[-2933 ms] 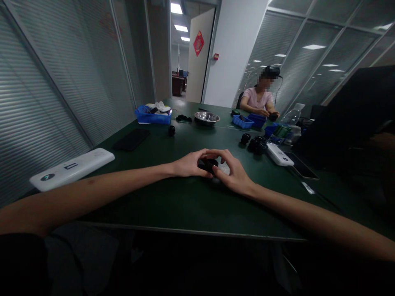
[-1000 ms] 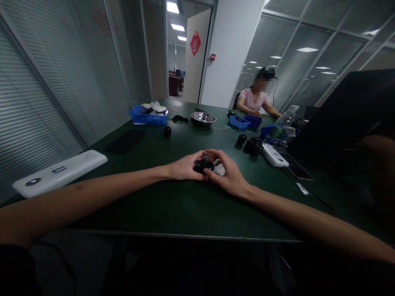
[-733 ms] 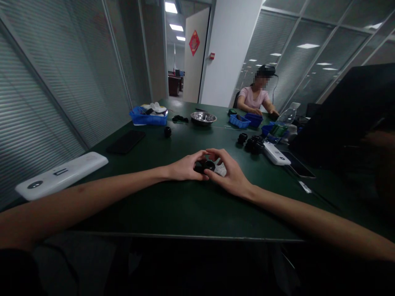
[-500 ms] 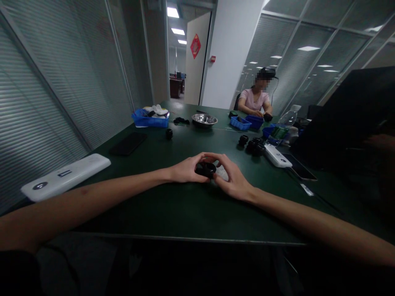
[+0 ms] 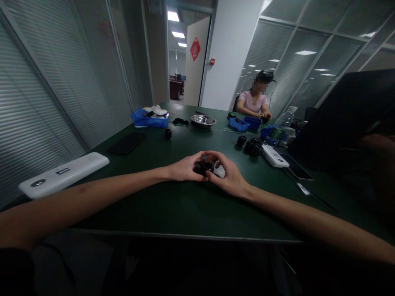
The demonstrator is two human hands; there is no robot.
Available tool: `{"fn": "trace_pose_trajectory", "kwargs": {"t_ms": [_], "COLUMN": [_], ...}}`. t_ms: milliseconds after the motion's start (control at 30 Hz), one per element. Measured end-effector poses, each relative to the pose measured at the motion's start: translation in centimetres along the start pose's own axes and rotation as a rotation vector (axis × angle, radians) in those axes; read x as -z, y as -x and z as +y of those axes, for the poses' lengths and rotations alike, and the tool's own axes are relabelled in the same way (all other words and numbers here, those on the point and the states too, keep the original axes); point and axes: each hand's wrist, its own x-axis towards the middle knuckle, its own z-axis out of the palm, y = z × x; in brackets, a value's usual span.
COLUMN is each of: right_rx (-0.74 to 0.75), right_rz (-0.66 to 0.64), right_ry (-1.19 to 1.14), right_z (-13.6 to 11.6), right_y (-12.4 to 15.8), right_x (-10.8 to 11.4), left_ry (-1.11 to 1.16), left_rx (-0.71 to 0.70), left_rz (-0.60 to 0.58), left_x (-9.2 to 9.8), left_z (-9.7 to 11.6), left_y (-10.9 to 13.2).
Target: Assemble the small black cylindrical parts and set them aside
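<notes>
Where black part [image 5: 203,167] is held, green table [image 5: 185,205], blinds [image 5: 46,90]

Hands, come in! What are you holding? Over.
Left hand, right hand: both gripping the black part, low over the table. White bit beside it. Nothing blocking.

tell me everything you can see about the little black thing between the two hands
The small black round part looks like dull plastic, squat and ring-like; finer detail is lost in dim light. It sits low over the dark green table, pinched between the left hand and the right hand, whose fingers cover its sides.
</notes>
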Motion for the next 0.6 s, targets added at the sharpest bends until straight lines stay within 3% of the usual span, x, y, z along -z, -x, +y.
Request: {"fn": "trace_pose_trajectory", "kwargs": {"t_ms": [100,267,433,600], "right_rx": [0.041,-0.012,0.065,0.003], "right_rz": [-0.052,0.022,-0.052,0.041], "right_ry": [-0.039,0.024,-0.024,0.037], "right_z": [-0.08,0.02,-0.32,-0.38], "right_y": [0.02,-0.06,-0.03,-0.09], "right_x": [0.03,-0.13,0.02,-0.04], "left_ry": [0.017,0.018,0.032,-0.018], "left_rx": [-0.022,0.014,-0.014,0.023], "left_rz": [-0.007,-0.004,-0.01,-0.009], "left_x": [0.04,-0.04,-0.09,0.06], "left_z": [0.0,0.18,0.23,0.09], "left_y": [0.04,0.13,0.09,0.07]}}
